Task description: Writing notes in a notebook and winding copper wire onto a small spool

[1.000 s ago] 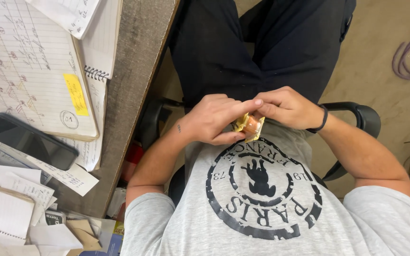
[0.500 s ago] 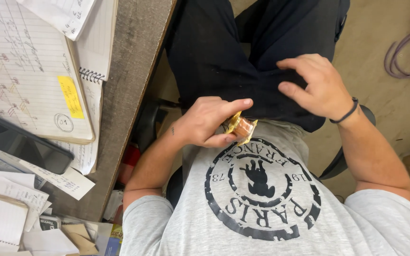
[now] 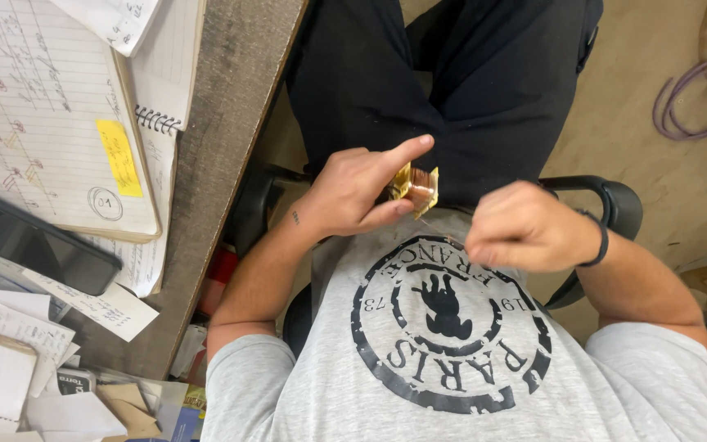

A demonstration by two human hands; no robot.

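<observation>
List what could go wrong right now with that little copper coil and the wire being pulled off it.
1. The thin wire runs taut from the copper coil to the right hand; it might snap or kink.
2. The left hand pinches the coil over the lap, away from the desk; it could drop.

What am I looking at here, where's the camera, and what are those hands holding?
The camera sits on a seated person's head and looks straight down at their lap. The left hand pinches a small copper-wound coil with yellow ends. The right hand is closed beside it and seems to draw a thin wire from the coil. To the left, a desk carries a lined notebook with a yellow sticky note, a dark phone and loose papers.
</observation>
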